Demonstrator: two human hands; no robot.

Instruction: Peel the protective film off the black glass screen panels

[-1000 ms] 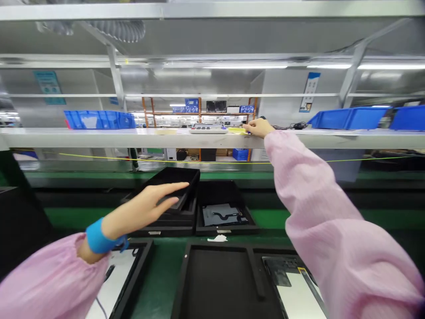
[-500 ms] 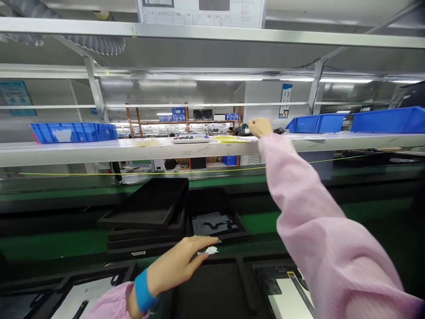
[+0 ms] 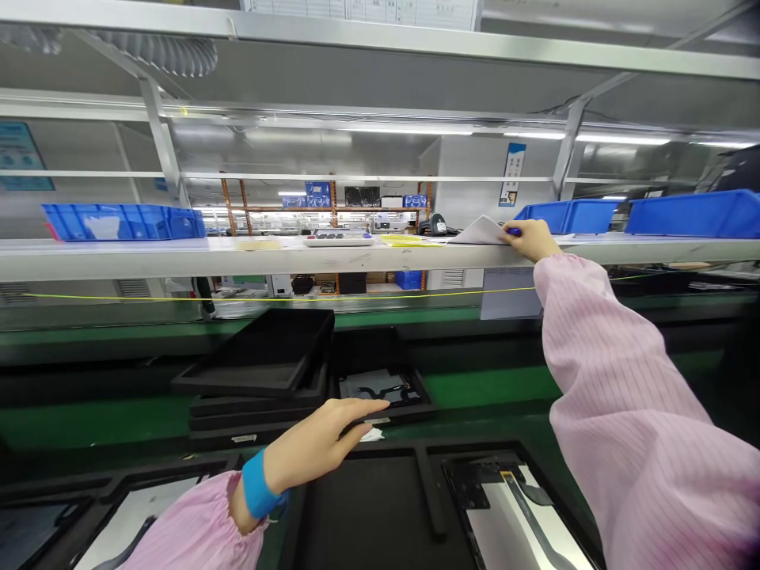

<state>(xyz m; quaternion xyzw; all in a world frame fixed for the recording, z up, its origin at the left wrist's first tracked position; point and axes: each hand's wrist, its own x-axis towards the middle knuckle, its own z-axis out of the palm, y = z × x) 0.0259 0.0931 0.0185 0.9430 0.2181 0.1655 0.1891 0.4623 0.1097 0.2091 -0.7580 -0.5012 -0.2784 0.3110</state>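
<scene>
At the shelf, my right hand [image 3: 533,240] is closed round a small dark blue pen-like thing [image 3: 514,231], mostly hidden by the fingers. Right beside those fingertips, a white sheet of paper [image 3: 478,232] is bent up from the shelf; I cannot tell whether the fingers pinch it too. My left hand [image 3: 321,445], with a blue wristband, is held over the near trays, fingers stretched out and nothing in them. A crumpled white scrap [image 3: 373,435] lies just beyond its fingertips. Below is a black foam tray [image 3: 362,507]; to its right lies a flat panel with a ribbon cable [image 3: 504,514].
Stacked black trays [image 3: 261,356] stand behind my left hand, beside a tray holding a grey part [image 3: 374,385]. The white shelf [image 3: 237,263] carries blue bins [image 3: 122,222], a power strip [image 3: 338,238] and a scanner-like device [image 3: 436,225]. A yellow cord [image 3: 356,297] runs below it.
My right hand has moved right along the shelf and now holds the dark blue thing. The paper beside it has bent upward. My left hand stays nearly in place; the view has shifted slightly.
</scene>
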